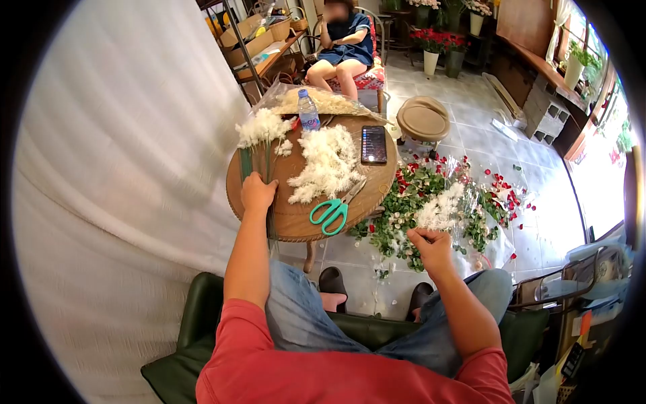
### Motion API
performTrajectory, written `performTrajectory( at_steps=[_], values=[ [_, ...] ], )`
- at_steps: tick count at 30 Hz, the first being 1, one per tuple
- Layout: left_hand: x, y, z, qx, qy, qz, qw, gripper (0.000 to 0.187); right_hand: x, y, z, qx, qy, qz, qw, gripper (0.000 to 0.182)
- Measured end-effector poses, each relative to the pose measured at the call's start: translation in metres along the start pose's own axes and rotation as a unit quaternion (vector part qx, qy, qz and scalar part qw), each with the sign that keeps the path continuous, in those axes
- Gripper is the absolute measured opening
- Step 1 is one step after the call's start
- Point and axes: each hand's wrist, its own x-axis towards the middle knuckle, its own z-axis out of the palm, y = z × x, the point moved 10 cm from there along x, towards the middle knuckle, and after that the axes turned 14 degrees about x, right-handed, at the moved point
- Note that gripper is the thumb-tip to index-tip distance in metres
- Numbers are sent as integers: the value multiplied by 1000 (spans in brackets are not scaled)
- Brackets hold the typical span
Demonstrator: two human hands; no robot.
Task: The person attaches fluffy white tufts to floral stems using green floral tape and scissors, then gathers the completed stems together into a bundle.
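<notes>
My left hand (258,193) is closed around the green stems of a bunch of white flowers (262,128), held upright at the left edge of a round wooden table (296,219). My right hand (431,244) hangs out to the right above the floor, fingers pinched on a small bit of white flower. A heap of white flower heads (328,161) lies in the middle of the table. Teal-handled scissors (333,210) lie near the table's front edge. A black phone (373,144) and a water bottle (308,111) rest farther back.
Green stems, white blooms and red petals litter the tiled floor (431,209) right of the table. A round stool (423,120) stands beyond. Another person sits on a chair (344,44) at the back. A white curtain (121,168) hangs at left. I sit in a green armchair (195,316).
</notes>
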Motion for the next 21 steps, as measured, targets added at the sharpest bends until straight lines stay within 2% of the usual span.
performTrajectory(
  at_steps=[4, 7, 11, 13, 21],
  values=[
    [1, -4, 11, -6, -56, -47, 997, 35, 5, 15, 0, -5, -3, 18, 1000, 24],
    [2, -9, 8, -19, -39, -67, 997, 30, 5, 10, 4, -10, -8, 0, 1000, 24],
    [0, -9, 0, -27, -42, -68, 996, 29, 3, 11, 4, -7, -14, 5, 1000, 24],
    [-2, -4, 2, 9, -117, -74, 990, 31, 1, 13, 2, -8, -12, 12, 1000, 24],
    [8, -4, 10, 21, -123, -95, 988, 39, -1, 3, -2, -39, -8, -15, 999, 25]
  ],
)
